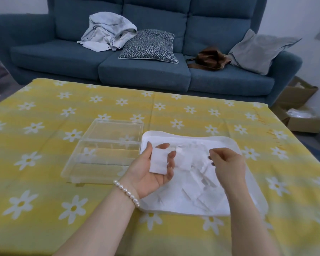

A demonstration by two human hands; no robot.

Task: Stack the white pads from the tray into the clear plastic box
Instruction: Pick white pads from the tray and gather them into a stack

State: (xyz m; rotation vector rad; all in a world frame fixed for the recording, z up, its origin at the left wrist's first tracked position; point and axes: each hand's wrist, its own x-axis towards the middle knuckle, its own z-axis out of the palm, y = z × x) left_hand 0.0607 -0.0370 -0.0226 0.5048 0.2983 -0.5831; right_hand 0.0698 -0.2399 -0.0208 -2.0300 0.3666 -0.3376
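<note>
The left hand (151,170) lies palm up over the white tray (255,196), its fingers curled around a white pad (158,162). The right hand (227,163) hovers over the tray's loose pads (196,182), fingers bent together; whether they pinch anything, I cannot tell. The clear plastic box (103,159) sits open, just left of the tray.

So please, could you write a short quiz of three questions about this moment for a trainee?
1. True or false: the left hand holds a white pad on its palm.
2. On which side of the tray does the clear box stand, seen from the camera? A left, B right.
3. Fill in: the right hand is over the ____.

Key: 1 true; 2 A; 3 tray.
</note>
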